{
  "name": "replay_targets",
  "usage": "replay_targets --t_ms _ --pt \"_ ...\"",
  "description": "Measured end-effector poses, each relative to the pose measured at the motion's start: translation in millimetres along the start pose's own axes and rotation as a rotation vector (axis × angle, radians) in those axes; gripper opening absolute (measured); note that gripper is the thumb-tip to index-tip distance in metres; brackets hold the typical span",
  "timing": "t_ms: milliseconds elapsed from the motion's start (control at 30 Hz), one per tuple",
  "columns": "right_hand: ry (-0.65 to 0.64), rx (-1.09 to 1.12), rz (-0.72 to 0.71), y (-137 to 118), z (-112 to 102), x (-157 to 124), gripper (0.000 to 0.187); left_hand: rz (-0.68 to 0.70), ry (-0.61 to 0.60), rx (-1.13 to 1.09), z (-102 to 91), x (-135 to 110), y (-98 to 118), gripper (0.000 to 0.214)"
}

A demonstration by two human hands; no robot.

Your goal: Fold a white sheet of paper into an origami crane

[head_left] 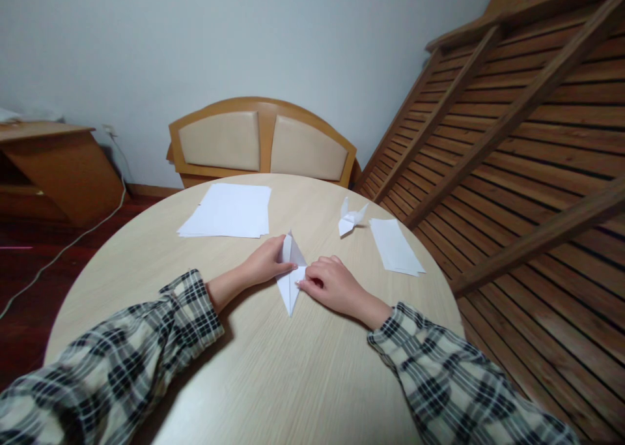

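A white folded paper (289, 295), long and diamond-shaped with a crease down its middle, lies on the table between my hands. One point faces me and the other points away. My left hand (266, 260) grips its left side, the thumb laid across the front near the middle. At the right edge, my right hand (333, 285) is closed, thumb and index finger pinching the paper's side. Part of the paper is hidden under my fingers. Beyond my right hand stands a finished-looking origami crane (348, 223) of white paper.
The round wooden table (273, 380) carries a stack of white paper sheets (229, 210) at the back left and narrower paper strips (396, 246) at the right. A padded headboard (266, 139) rises behind it. Wooden slats (527, 158) lean at the right; a cabinet (58, 165) stands left.
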State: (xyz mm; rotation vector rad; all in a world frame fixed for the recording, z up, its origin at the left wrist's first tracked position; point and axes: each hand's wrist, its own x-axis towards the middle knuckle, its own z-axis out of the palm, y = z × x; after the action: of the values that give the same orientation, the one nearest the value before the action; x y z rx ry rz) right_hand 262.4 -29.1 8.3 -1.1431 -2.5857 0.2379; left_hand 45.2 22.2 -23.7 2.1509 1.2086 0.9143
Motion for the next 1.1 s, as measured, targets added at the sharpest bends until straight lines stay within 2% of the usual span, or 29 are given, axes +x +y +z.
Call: replay_targets --t_ms 100,300,600,1100 --pt "0.071 -0.025 0.065 5 0 2 0.025 0.004 -0.013 -0.005 -0.4 0 2 0.041" --pt "0.118 -0.056 0.108 9 1 3 0.025 -0.005 -0.007 -0.003 -1.0 1 4 0.04" --pt "0.048 -0.119 -0.04 0 -8 -1 0.021 0.003 -0.013 0.015 -2.4 1 5 0.038" --pt "0.0 -0.004 -0.224 -3 -11 -5 0.025 -0.034 -0.014 0.09 -0.4 -1 4 0.036"
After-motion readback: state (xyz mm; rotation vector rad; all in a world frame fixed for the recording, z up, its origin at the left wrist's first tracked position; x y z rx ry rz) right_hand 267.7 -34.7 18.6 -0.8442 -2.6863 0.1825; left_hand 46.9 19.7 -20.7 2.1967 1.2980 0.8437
